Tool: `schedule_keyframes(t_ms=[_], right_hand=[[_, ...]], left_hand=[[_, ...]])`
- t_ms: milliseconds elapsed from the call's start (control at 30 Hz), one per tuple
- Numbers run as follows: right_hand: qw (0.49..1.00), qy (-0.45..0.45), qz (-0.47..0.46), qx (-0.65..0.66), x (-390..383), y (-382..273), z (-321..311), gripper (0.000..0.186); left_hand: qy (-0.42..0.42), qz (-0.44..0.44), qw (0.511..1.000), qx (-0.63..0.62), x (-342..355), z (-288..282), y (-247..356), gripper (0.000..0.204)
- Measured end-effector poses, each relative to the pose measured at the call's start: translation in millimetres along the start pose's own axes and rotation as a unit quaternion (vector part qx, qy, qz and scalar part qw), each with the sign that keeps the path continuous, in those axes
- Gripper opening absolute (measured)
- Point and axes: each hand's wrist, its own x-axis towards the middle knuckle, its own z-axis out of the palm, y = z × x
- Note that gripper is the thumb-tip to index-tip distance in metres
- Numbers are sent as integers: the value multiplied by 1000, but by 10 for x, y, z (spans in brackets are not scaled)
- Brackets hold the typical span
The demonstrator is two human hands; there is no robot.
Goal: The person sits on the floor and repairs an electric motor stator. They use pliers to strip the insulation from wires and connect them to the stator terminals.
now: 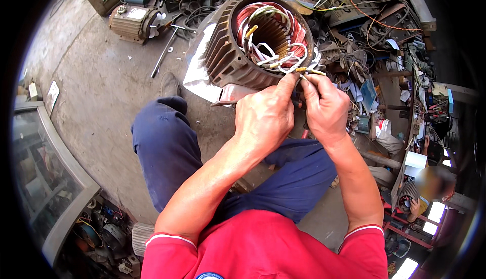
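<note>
A large ribbed motor stator [234, 58] lies tilted ahead of me, its open end facing up. Inside it run red windings [298, 33] and white sleeved lead wires [268, 53], some with yellow sleeve ends. At the near right rim, my left hand [268, 108] pinches the end of a lead wire between thumb and forefinger. Close beside it, my right hand [325, 104] is closed on the same group of wire ends, where a yellow sleeve [302, 69] shows between the fingertips. The exact strands in each pinch are partly hidden.
A smaller motor [132, 24] sits on the floor at the far left, near a long metal rod [164, 51]. White cloth [200, 71] lies under the stator. Tangled wires and parts crowd the right. A glass-fronted frame [50, 177] stands at left; another person [430, 188] works at far right.
</note>
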Motion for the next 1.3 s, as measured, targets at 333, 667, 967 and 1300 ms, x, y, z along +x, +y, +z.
schedule_keyframes(t_ms=[333, 667, 967, 1300], right_hand=[[688, -123, 477, 533, 166, -85, -119, 23], [993, 36, 56, 97, -48, 54, 120, 15], [992, -11, 98, 84, 39, -176, 20, 7], [988, 136, 67, 24, -142, -248, -76, 23]], left_hand=[[-10, -2, 1000, 3, 5, -19, -5, 44], [-12, -2, 1000, 16, -1, -19, 7, 43], [-13, 17, 999, 34, -13, -15, -28, 41], [-27, -113, 953, -281, -188, 4, 44, 40]])
